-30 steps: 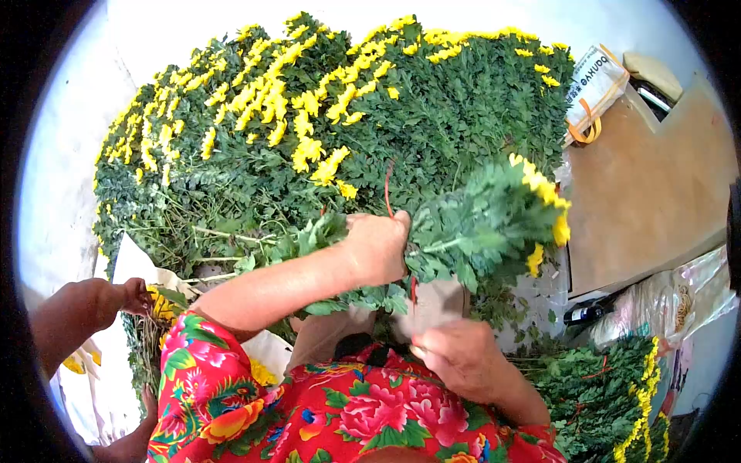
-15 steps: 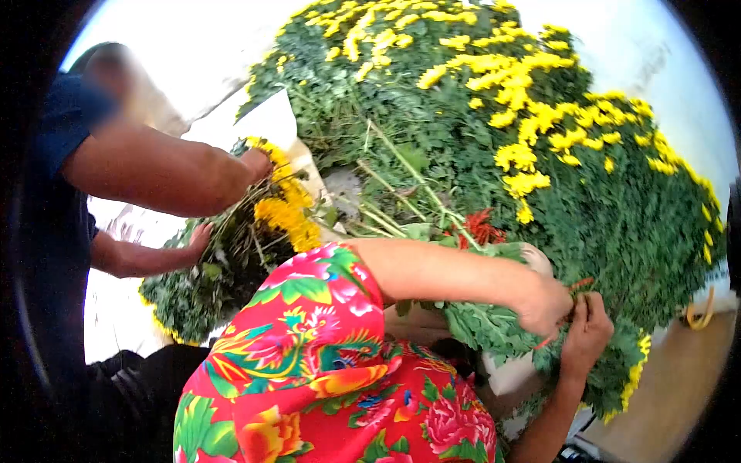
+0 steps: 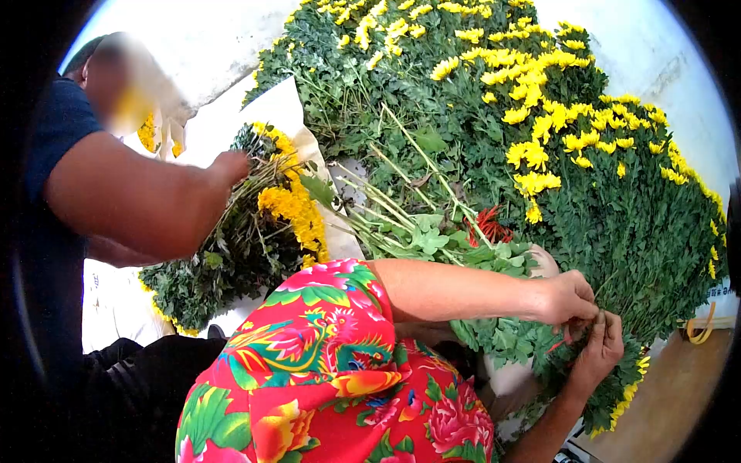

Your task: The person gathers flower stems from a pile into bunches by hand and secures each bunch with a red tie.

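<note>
My left hand (image 3: 570, 298) reaches across with its fingers pinched, its fingertips meeting those of my right hand (image 3: 603, 344). Both are closed on a thin red tie (image 3: 567, 336) over a bunch of yellow chrysanthemums; only short pieces of the tie show. Leafy stems (image 3: 498, 339) of this bunch lie to the left of my hands, and its yellow blooms (image 3: 629, 393) stick out below my right hand. A small heap of red ties (image 3: 489, 225) rests on the greenery beyond my left forearm.
A large pile of yellow chrysanthemums (image 3: 532, 154) spreads beyond my hands. Loose cut stems (image 3: 428, 174) lie across it. At left, a co-worker (image 3: 131, 193) handles another bunch (image 3: 293, 212) beside white paper (image 3: 278, 116). A yellow strap (image 3: 701, 330) hangs at the right.
My hands have shifted slightly, and the left fingers have come up off the stems to meet the right fingertips. The co-worker's raised arm has drawn back to the left.
</note>
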`<state>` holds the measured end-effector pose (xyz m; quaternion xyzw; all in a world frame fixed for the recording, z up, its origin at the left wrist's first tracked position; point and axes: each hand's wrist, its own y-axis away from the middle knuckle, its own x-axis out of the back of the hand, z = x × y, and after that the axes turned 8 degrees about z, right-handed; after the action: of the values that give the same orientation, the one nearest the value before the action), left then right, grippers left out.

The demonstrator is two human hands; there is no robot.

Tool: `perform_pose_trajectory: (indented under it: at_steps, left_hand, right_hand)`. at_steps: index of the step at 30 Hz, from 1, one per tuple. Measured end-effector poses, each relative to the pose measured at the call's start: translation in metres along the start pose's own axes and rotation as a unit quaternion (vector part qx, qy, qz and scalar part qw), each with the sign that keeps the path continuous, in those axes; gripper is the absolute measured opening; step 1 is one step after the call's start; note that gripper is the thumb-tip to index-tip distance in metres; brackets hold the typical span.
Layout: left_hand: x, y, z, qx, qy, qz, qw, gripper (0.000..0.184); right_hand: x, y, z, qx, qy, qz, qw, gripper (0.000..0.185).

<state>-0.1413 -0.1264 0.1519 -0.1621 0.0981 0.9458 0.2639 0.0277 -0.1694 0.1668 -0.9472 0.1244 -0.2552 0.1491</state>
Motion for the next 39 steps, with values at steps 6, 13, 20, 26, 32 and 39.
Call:
perform_pose_trajectory:
  at_steps: [6,13,20,26,32,39]
  left_hand:
    - [0.000,-0.007,-0.035,-0.161,-0.128,0.105,0.973,0.028]
    - [-0.001,0.008,-0.013,-0.091,-0.141,-0.042,0.985,0.011]
    - [0.002,0.011,-0.019,-0.070,-0.007,-0.004,0.997,0.005]
    - [0.005,0.010,-0.012,-0.095,-0.044,-0.021,0.994,0.010]
    - [0.016,0.003,-0.008,0.033,0.042,-0.046,0.998,0.021]
    - [0.012,0.004,0.009,-0.329,-0.338,-0.073,0.879,0.023]
  right_hand:
    - [0.015,0.006,0.014,-0.019,-0.073,0.031,0.997,0.007]
    - [0.003,-0.020,-0.017,0.008,0.006,-0.056,0.998,0.015]
    - [0.026,-0.037,-0.054,-0.095,-0.227,0.038,0.968,0.023]
    - [0.030,-0.003,-0.030,0.137,0.113,-0.106,0.978,0.017]
    - [0.038,0.011,-0.034,0.068,0.063,-0.149,0.985,0.012]
    - [0.028,0.028,-0.021,0.145,0.127,-0.139,0.971,0.014]
